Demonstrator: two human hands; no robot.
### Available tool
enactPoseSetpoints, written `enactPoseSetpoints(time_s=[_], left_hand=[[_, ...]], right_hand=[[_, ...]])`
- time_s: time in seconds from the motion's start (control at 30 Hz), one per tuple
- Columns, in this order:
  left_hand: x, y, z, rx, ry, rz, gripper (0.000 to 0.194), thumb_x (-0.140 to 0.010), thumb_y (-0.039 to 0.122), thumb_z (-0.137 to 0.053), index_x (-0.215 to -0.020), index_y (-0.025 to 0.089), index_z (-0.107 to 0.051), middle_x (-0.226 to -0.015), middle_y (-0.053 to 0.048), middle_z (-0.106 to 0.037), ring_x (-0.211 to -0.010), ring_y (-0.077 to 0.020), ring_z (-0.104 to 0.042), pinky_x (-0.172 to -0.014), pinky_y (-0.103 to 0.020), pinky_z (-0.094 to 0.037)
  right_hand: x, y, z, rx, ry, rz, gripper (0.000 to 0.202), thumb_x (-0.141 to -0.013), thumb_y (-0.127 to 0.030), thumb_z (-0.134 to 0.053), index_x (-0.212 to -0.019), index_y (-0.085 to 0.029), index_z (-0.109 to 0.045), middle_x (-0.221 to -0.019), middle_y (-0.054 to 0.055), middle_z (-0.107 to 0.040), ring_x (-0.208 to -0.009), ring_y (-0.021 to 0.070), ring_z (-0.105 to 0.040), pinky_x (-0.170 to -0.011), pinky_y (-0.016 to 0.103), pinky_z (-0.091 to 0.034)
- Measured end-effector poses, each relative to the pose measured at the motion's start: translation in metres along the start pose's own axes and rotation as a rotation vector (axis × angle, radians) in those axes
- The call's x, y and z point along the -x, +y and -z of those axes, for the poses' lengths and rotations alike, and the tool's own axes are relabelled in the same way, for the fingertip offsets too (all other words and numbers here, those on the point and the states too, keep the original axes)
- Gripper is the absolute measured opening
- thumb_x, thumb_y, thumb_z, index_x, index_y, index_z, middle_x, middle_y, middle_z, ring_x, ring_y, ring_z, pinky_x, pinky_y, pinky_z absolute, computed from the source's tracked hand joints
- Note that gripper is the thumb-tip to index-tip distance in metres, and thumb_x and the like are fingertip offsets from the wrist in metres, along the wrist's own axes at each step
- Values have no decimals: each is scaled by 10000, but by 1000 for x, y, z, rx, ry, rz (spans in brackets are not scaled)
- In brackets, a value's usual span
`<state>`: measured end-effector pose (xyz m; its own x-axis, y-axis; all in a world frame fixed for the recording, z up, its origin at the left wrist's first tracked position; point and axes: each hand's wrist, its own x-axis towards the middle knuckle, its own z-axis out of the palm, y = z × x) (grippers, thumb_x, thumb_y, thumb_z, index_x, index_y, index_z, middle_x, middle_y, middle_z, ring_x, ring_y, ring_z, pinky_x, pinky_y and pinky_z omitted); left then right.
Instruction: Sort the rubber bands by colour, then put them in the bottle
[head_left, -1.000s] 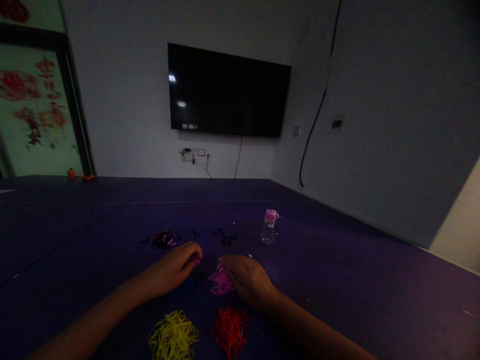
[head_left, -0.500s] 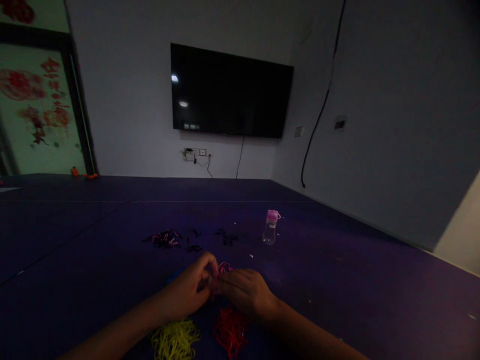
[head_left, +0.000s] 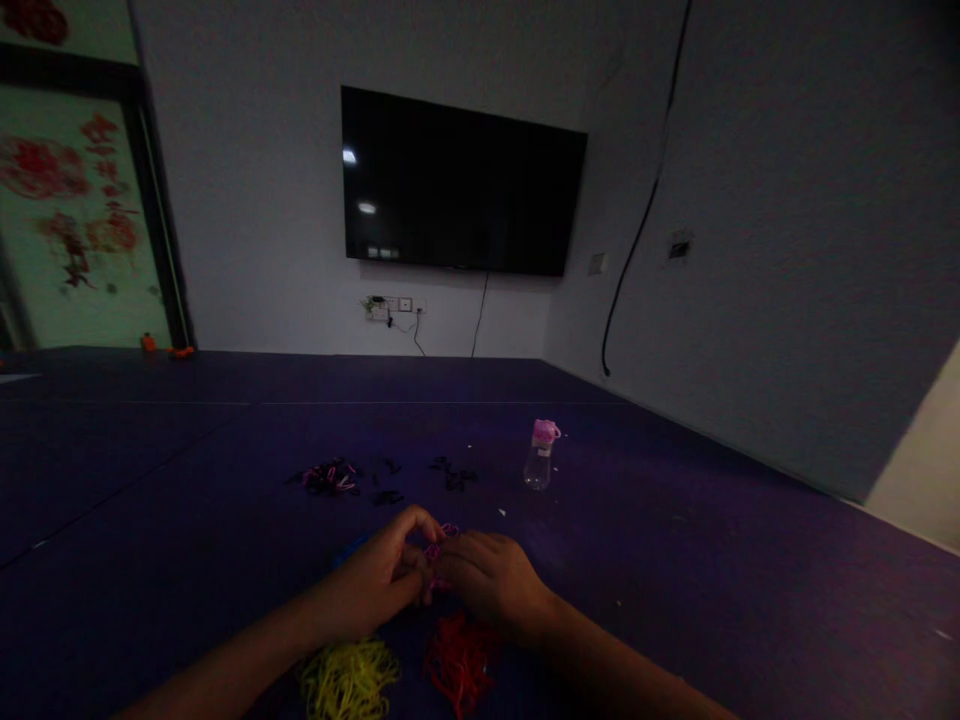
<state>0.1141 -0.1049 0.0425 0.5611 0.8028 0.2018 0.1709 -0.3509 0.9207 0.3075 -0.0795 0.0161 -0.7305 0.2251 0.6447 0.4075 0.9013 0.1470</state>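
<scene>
My left hand (head_left: 390, 575) is curled with thumb and fingertips round pink bands (head_left: 433, 552). Its fingers meet those of my right hand (head_left: 491, 580), which are bent over the same pink bands and partly hide them. Below the left wrist lies a pile of yellow bands (head_left: 351, 680). Red bands (head_left: 459, 665) lie beneath the right hand. Some blue material (head_left: 351, 548) shows behind the left hand. Farther off are a pile of black and pink pieces (head_left: 330, 477) and scattered black pieces (head_left: 454, 474).
A clear bottle with a pink cap (head_left: 538, 460) stands right of the black pieces on the purple surface (head_left: 675, 560). Small white scraps lie about. A television (head_left: 461, 185) hangs on the far wall, and a black cable (head_left: 637, 235) hangs at the right.
The fingertips of both hands have shifted slightly, and more of the pink bands shows between them. The piles and the bottle stay in place.
</scene>
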Motion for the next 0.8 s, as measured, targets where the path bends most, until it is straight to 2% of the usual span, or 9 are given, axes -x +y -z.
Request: enactPoseSetpoints(time_s=[0.07, 0.13, 0.2, 0.27, 0.37, 0.47, 0.57, 0.8], left_hand=[[-4, -2, 11, -144, 141, -15, 201, -822, 303, -492, -991, 214, -430, -746, 22, -528, -665, -119, -517, -638, -259, -405], [-7, -5, 31, -377, 416, -35, 163, -817, 332, -486, -929, 214, -479, -819, -5, -552, -759, -151, -533, -732, -296, -418], [-7, -13, 60, -611, 663, -11, 142, -818, 332, -450, -876, 216, -508, -836, -28, -573, -817, -191, -535, -791, -331, -411], [-1, -24, 92, -824, 784, 9, 159, -805, 316, -427, -842, 207, -537, -868, -63, -595, -855, -228, -539, -816, -351, -404], [14, -45, 133, -1110, 780, 95, 214, -778, 282, -411, -829, 196, -600, -930, -98, -633, -916, -282, -542, -853, -386, -385], [25, -62, 157, -1229, 760, 242, 270, -759, 265, -405, -839, 188, -651, -950, -108, -661, -919, -299, -560, -834, -394, -402], [28, -72, 163, -1239, 674, 303, 315, -759, 250, -391, -855, 180, -683, -988, -107, -679, -937, -293, -578, -847, -392, -415], [22, -80, 164, -1271, 569, 292, 356, -749, 196, -390, -896, 196, -714, -1123, -79, -657, -1117, -300, -516, -914, -420, -426]], right_hand=[[0, 4, -3, 15, -17, -68, 220, -922, -203, -376, -940, -202, -596, -913, 69, -649, -781, 158, -592, -675, 277, -485], [1, 9, -7, 22, -34, -150, 190, -907, -206, -406, -927, -200, -596, -918, 72, -642, -806, 174, -581, -700, 300, -482], [2, 15, -9, 8, -41, -230, 160, -891, -213, -440, -892, -194, -598, -900, 73, -639, -814, 181, -573, -722, 316, -477], [3, 19, -11, -31, -39, -295, 141, -874, -211, -466, -848, -192, -604, -879, 68, -639, -825, 181, -569, -747, 324, -471], [3, 21, -11, -112, -39, -362, 129, -837, -173, -497, -830, -197, -624, -885, 52, -647, -848, 176, -570, -765, 322, -466], [4, 21, -10, -164, -54, -404, 170, -807, -139, -509, -874, -206, -650, -928, 42, -655, -876, 175, -573, -768, 319, -467], [3, 20, -8, -196, -63, -430, 225, -807, -124, -494, -935, -209, -658, -966, 45, -659, -907, 175, -576, -790, 321, -469], [3, 20, -9, -225, -66, -437, 283, -833, -105, -446, -1017, -199, -638, -1001, 59, -660, -933, 174, -579, -824, 325, -467]])
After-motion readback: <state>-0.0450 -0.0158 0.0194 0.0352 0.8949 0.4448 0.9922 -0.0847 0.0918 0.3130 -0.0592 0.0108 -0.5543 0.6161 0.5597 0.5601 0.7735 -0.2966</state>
